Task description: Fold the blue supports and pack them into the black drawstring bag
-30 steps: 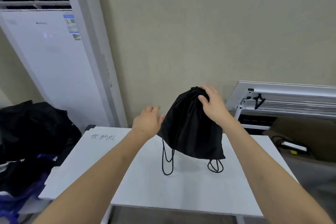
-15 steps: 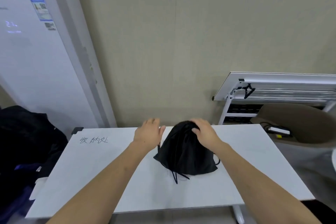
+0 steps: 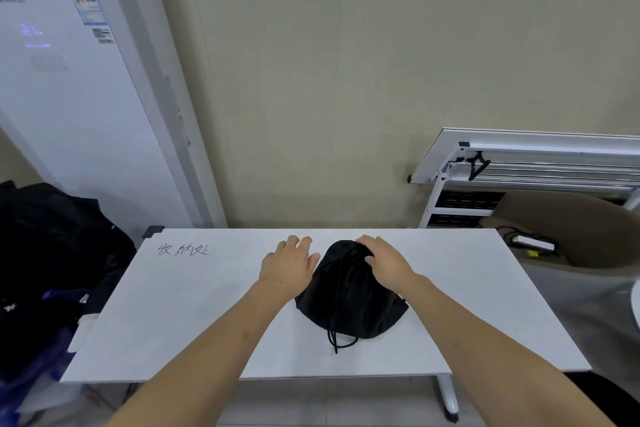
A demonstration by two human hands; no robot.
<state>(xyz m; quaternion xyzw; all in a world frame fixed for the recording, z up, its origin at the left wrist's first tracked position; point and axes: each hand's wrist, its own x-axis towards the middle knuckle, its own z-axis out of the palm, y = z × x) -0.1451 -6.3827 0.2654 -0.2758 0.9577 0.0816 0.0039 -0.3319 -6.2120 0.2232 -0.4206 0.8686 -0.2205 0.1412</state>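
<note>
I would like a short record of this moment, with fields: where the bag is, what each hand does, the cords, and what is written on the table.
bag: black drawstring bag lies on the white table, top end away from the person
right hand: right hand rests on the bag's top, fingers curled over it
left hand: left hand beside the bag, fingers relaxed, holds nothing
cords: black cords trail off the bag's near edge
writing: handwritten characters at the table's far left
blue supports: not visible

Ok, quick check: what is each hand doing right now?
Left hand: open, fingers relaxed, beside the bag, holding nothing.
Right hand: fingers curled over the gathered top of the bag, gripping it.
</note>
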